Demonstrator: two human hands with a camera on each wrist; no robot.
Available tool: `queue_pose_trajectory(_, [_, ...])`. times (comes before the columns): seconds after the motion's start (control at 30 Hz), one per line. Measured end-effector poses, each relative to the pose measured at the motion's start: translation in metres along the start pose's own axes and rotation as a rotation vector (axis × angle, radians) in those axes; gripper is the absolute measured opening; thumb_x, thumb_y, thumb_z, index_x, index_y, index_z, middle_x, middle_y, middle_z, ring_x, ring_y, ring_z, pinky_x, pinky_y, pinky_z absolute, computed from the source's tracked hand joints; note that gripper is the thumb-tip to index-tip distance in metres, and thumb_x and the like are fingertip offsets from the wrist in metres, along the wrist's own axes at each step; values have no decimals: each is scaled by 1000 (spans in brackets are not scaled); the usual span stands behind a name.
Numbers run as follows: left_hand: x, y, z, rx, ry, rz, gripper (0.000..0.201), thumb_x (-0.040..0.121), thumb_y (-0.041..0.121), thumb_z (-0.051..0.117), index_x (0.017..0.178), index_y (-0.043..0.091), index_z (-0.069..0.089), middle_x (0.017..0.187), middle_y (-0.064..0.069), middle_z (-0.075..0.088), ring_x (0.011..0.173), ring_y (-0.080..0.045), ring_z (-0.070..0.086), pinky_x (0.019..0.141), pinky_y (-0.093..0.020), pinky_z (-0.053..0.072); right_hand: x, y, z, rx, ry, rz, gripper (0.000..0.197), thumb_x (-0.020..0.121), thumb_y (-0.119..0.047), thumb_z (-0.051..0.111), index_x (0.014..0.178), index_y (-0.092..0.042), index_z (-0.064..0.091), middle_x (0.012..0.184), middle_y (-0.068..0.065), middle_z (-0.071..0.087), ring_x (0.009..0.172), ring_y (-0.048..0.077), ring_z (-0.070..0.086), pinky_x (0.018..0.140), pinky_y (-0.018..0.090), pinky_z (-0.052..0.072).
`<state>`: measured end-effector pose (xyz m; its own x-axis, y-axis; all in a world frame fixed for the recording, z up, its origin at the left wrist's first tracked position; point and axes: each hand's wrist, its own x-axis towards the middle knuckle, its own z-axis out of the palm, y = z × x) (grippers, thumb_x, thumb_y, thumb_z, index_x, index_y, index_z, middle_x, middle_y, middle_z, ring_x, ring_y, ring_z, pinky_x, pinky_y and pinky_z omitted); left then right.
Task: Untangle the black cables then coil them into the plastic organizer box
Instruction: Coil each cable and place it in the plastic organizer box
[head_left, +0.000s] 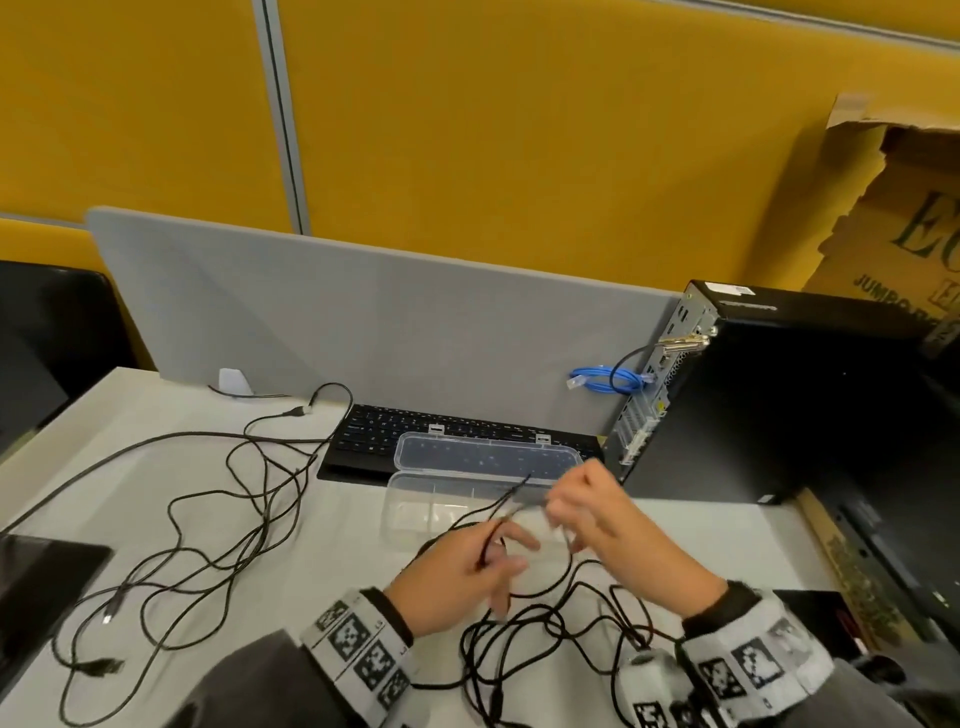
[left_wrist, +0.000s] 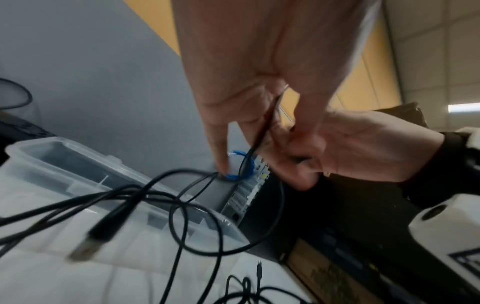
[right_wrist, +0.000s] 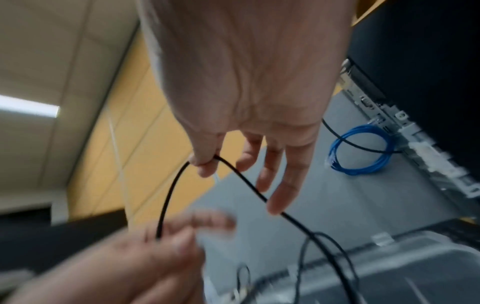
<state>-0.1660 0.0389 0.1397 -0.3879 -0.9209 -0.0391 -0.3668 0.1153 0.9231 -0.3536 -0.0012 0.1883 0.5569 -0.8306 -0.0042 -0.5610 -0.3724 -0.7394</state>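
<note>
1. Black cables (head_left: 249, 499): thin, limp, light; likely to snag where strands cross. Best taken near a plug end.
2. Look: matte black, looped and crossing over the white desk (head_left: 322, 597), one metal-tipped plug dangling.
3. Left hand (head_left: 457, 577) and right hand (head_left: 597, 519) each pinch one strand, raised just before the open clear box (head_left: 415, 499).

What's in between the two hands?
A short stretch of black cable runs from the right hand, which pinches it, across to the left hand. The right wrist view shows it best.
</note>
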Motion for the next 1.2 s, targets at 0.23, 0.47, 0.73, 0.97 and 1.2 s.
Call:
queue_pose_trajectory(0.23, [-8, -2, -66, -191, 332, -79, 37, 94, 28, 44, 59, 28, 54, 44, 9, 36, 42, -6, 27, 39, -15, 25, -14, 7, -71, -11, 578, 21, 10, 87, -25, 59, 79, -21, 63, 63, -6, 60, 60, 7, 55, 60, 19, 47])
queue_pose_trajectory(0.47, [-37, 8, -161, -670, 1013, -37, 33, 92, 17, 36, 60, 24, 40, 36, 11, 25, 34, -6, 14, 39, -17, 8, -26, 69, -87, -281, 484, 327, 37, 96, -21, 48, 60, -15, 46, 50, -6, 39, 46, 7, 38, 50, 25, 30])
queue_pose_trajectory(0.73, [-1, 7, -46, 21, 267, -207, 54, 78, 46, 66, 115, 20, 37, 113, 11, 51, 97, -2, 51, 71, -15, 39, 4, -27, -19, 254, 57, 210, 22, 100, -32, 33, 82, -21, 41, 68, -2, 34, 56, 12, 35, 55, 33, 36])
queue_pose_trajectory(0.97, [6, -6, 9, -37, -69, -113, 18, 92, 28, 54, 85, 17, 42, 73, 10, 62, 68, -1, 58, 67, -17, 42, 6, -82, -28, 566, 103, -113, 25, 100, -29, 32, 86, -13, 46, 58, -11, 34, 52, 8, 35, 52, 25, 43])
queue_pose_trajectory(1.2, [-17, -23, -55, -166, 166, -266, 21, 92, 23, 52, 77, 14, 41, 54, 8, 39, 44, 1, 39, 59, -22, 46, -5, -36, -102, 497, 996, -79, 30, 99, -13, 32, 83, -26, 53, 57, -7, 38, 51, 5, 40, 58, 29, 56])
